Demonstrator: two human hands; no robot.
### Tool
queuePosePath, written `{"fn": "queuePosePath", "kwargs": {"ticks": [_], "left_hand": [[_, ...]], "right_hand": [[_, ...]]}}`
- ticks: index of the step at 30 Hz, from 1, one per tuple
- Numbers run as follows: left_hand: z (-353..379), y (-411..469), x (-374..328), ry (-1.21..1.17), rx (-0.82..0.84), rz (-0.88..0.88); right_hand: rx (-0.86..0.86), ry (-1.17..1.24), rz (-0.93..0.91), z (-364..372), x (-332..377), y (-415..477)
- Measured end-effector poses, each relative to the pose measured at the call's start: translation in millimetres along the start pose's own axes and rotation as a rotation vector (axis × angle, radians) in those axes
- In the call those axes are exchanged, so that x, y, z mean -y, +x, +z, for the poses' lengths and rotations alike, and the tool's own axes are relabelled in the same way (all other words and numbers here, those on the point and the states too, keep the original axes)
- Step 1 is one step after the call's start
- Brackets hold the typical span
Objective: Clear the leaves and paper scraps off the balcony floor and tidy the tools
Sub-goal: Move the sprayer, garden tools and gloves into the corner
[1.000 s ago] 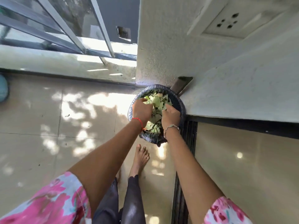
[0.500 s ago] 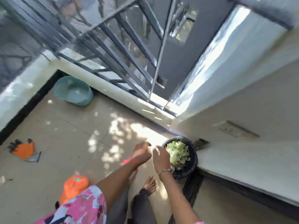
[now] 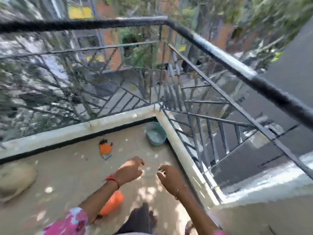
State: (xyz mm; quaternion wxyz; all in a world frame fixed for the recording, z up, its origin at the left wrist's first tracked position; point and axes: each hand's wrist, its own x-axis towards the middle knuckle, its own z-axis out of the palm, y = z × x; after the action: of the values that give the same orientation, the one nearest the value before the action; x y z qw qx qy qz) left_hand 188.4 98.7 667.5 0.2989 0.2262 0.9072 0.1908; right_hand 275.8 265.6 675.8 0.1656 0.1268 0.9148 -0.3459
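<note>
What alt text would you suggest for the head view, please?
The left hand and right hand reach forward, fingers loosely curled, over the balcony floor; an orange glove and a teal tub lie beyond them near the railing corner.

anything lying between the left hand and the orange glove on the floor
Nothing visible does. Only bare floor with sun patches lies between the left hand and the orange glove. The teal tub sits off to the right in the corner, clear of that line.
</note>
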Motion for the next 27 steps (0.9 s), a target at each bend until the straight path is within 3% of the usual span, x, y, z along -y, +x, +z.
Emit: {"fn": "queuePosePath", "kwargs": {"ticks": [3,7,18,27], "left_hand": [[5,-50,32,-0.069,-0.116,-0.1],[30,-110,71,-0.162,-0.222,-0.224],[73,-236,141,-0.34,-0.531,-0.566],[107,-346,265,-0.293,-0.524,-0.82]], "right_hand": [[0.061,-0.083,-0.143,5,14,-16],[0.127,-0.094,-0.194,16,26,-33],[0.415,-0.391,-0.446,130,117,-37],[0.519,-0.7,-0.604,259,241,-35]]}}
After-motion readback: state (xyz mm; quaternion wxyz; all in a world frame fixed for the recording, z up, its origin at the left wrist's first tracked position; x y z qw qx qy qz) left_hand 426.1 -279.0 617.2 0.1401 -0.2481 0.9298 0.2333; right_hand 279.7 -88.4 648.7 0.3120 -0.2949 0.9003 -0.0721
